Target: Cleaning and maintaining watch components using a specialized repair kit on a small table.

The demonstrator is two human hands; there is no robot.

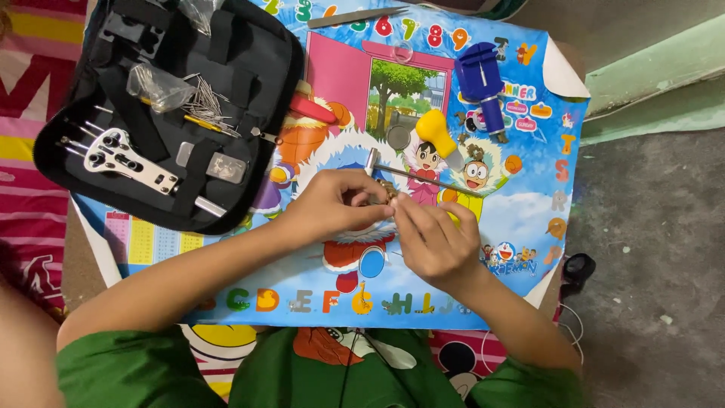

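Green sleeves: closest to the lens, at the bottom edge.
Left hand: fingers curled, pinching a small gold-toned watch piece.
Right hand: fingertips closed on the same piece from the other side (too small to tell more).
Watch piece: held just above the cartoon poster covering the counter, at its middle.
Small hammer: lies just behind the hands.
Blue link remover: farther back, right.
Black tool case: open at the left, with a metal case wrench and loose pins.
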